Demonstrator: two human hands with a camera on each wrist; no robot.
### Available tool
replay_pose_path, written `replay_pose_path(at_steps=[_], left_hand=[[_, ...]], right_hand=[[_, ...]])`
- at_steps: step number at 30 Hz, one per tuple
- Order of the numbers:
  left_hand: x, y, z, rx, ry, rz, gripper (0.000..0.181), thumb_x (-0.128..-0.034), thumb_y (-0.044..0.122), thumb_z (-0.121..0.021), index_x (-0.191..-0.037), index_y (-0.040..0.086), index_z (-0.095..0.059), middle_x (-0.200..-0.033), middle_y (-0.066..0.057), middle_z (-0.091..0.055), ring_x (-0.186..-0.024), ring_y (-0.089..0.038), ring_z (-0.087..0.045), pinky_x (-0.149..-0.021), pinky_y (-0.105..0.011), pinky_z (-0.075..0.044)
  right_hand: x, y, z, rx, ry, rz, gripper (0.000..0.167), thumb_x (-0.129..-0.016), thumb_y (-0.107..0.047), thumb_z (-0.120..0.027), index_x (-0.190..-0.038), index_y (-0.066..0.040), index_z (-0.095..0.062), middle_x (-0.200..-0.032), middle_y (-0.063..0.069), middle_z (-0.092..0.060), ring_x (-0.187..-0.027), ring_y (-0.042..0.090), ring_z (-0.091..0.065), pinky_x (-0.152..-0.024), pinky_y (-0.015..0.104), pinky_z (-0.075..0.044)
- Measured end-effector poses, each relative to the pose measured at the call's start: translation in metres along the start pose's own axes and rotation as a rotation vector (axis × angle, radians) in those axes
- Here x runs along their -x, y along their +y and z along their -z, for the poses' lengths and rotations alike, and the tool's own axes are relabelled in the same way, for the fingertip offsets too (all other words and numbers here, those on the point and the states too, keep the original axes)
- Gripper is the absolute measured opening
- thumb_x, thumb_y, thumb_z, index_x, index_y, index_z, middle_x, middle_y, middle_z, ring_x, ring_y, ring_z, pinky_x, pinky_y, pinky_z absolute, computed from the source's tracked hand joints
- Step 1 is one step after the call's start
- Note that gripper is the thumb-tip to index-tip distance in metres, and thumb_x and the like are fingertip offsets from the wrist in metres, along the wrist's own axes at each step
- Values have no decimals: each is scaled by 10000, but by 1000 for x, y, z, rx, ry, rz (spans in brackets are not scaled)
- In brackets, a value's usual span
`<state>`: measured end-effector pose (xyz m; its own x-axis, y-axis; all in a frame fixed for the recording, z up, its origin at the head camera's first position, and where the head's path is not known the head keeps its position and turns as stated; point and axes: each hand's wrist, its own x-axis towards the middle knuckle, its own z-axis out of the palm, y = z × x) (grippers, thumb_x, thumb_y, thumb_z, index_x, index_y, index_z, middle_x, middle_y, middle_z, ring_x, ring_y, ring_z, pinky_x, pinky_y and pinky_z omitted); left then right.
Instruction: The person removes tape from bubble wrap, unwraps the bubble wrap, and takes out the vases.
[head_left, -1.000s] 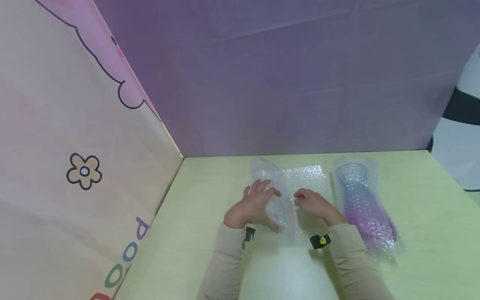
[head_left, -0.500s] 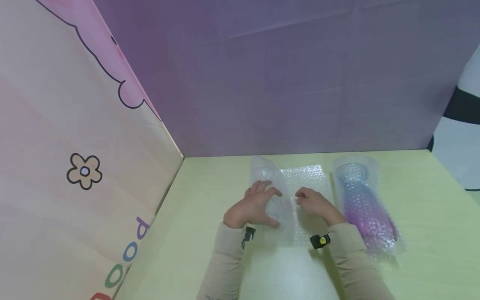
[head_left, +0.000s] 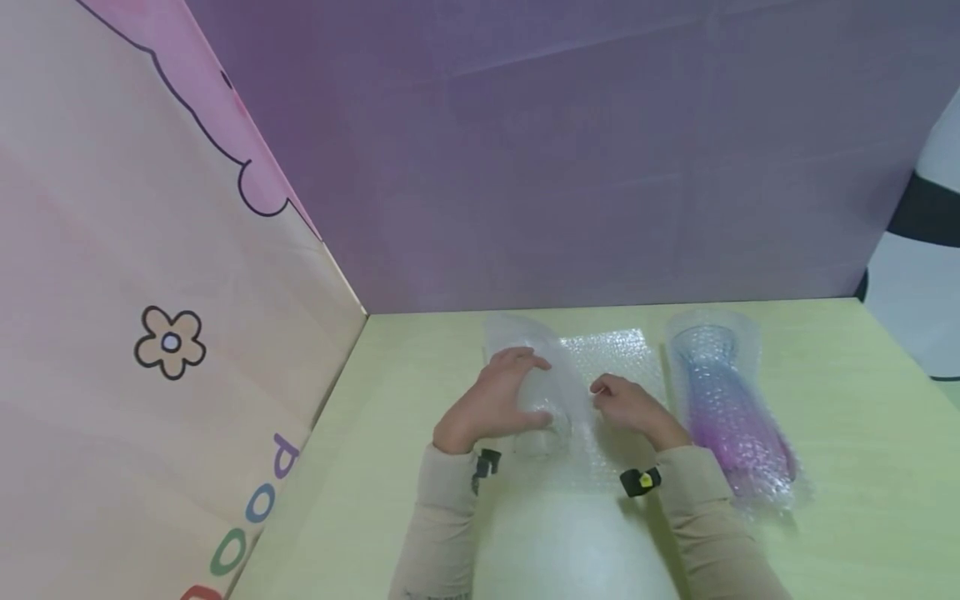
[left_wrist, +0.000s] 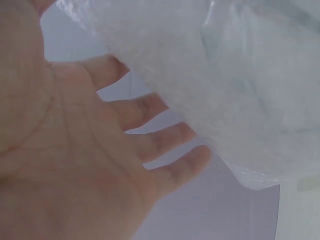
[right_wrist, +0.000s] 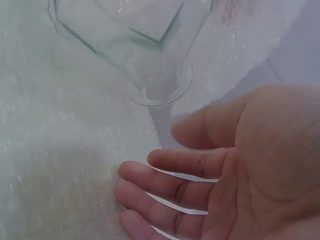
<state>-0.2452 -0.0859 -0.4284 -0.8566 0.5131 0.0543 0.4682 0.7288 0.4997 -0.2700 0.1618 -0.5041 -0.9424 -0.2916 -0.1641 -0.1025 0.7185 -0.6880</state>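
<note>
A clear faceted glass vase lies on a sheet of bubble wrap, partly covered by the wrap's raised left part. My left hand is at that raised part, thumb and fingers spread apart. In the left wrist view its fairly straight fingers touch the edge of the bubble wrap. My right hand is over the sheet to the right of the vase. In the right wrist view its loosely bent fingers hold nothing, close to the vase's round glass rim.
To the right lies another vase, blue to purple, wrapped in bubble wrap. The pale green table meets a purple backdrop behind and a printed panel on the left.
My left hand has moved a little to the left, and the wrap's left edge has shifted left with it. More of the vase's near end shows. My right hand has hardly moved.
</note>
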Motion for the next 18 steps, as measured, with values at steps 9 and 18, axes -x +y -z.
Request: replay_pose_path(at_steps=[9, 18], left_hand=[[4, -4, 9, 67, 91, 27, 635, -881, 299, -762, -1453, 170, -518, -1604, -84, -408, -1508, -269, -345, -1232, -476, -360], [4, -12, 10, 81, 153, 12, 605, -884, 270, -750, -1438, 158, -533, -1552, -67, -477, -1455, -254, -429, -1212, -467, -388]], right_hand=[[-1, -2, -2, -56, -5, 4, 590, -1041, -473, -520, -1339, 35, -536, -1288, 284, -644, -1133, 408, -647, -963, 568, -547], [-6, -13, -10, -266, -76, -31, 754, -1035, -547, -501, -1500, 31, -364, -1332, 287, -598, -882, 244, -710, -807, 384, -599]])
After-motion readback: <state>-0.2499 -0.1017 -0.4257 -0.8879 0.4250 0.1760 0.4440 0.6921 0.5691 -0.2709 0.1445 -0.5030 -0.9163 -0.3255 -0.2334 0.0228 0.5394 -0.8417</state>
